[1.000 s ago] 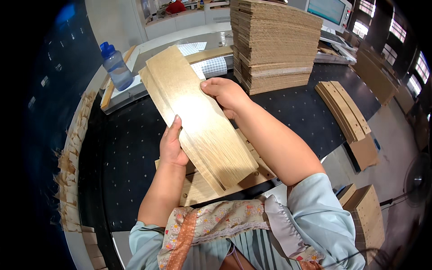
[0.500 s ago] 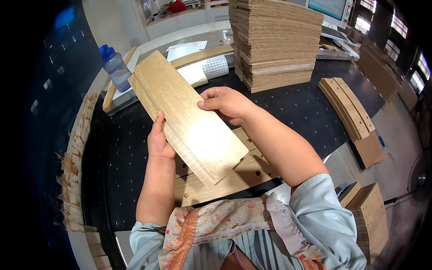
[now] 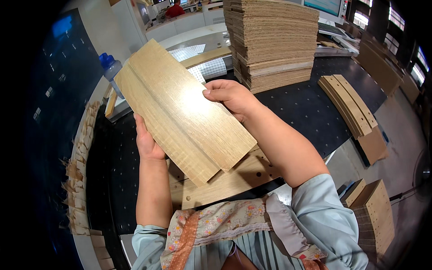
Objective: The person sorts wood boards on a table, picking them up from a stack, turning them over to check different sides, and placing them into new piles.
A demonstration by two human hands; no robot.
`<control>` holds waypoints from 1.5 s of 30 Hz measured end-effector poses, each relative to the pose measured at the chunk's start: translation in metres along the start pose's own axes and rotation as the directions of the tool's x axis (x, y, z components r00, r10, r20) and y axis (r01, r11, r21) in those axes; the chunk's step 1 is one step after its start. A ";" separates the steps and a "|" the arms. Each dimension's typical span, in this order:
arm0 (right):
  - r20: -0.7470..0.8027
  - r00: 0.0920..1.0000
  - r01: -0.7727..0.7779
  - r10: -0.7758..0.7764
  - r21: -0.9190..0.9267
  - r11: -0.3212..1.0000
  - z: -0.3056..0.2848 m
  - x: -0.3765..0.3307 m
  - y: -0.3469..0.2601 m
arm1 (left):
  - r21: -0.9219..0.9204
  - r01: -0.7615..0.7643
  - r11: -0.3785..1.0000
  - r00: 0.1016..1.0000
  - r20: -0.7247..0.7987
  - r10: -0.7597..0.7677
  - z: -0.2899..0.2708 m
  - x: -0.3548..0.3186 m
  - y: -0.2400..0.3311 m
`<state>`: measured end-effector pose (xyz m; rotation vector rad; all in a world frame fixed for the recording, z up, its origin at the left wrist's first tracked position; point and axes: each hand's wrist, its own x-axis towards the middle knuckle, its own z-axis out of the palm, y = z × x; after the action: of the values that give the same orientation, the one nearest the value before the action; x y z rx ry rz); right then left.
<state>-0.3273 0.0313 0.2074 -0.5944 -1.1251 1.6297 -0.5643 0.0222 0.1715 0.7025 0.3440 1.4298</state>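
Boards (image 3: 193,105), 2 of them, overlap above the black table (image 3: 292,108), tilted and held between our 2 hands, the right piece lying on top and leaving a strip of the left piece bare. Going from the left, a clear bottle (image 3: 112,71) with a blue cap stands partly behind their far left corner. Our left hand (image 3: 147,143) holds them along the left edge, thumb beside it, the other fingers hidden from us. Underneath, near our apron (image 3: 229,213), lie planks (image 3: 216,188) with round holes. Past the boards, we see patterned paper (image 3: 210,69) on the table's far side. Our right hand (image 3: 228,98) pinches the right edge, thumb on top. Beyond it rises a tall stack (image 3: 276,49) of flat wood pieces, and a screen (image 3: 323,6) shows behind that. Farther right, drilled strips (image 3: 344,105) lie near the table's edge, and at lower right stand drilled panels (image 3: 379,218), well apart from our hands.
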 end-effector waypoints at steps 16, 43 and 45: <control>-0.076 0.977 0.206 -0.201 0.071 0.976 -0.027 -0.013 -0.045 | -0.078 0.039 0.996 0.997 0.066 -0.033 -0.005 0.003 0.015; 0.106 0.962 0.265 -0.250 -0.163 0.950 -0.007 -0.022 0.062 | 0.210 -0.266 0.941 0.961 0.133 0.242 0.020 -0.040 -0.030; 0.122 0.957 0.282 -0.262 -0.201 0.938 0.000 -0.025 0.062 | 0.187 -0.265 0.946 0.960 0.139 0.242 0.018 -0.040 -0.031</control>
<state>-0.3468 0.0061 0.1488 -0.4788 -1.4015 1.3170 -0.5343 -0.0209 0.1578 1.0219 0.3211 1.6039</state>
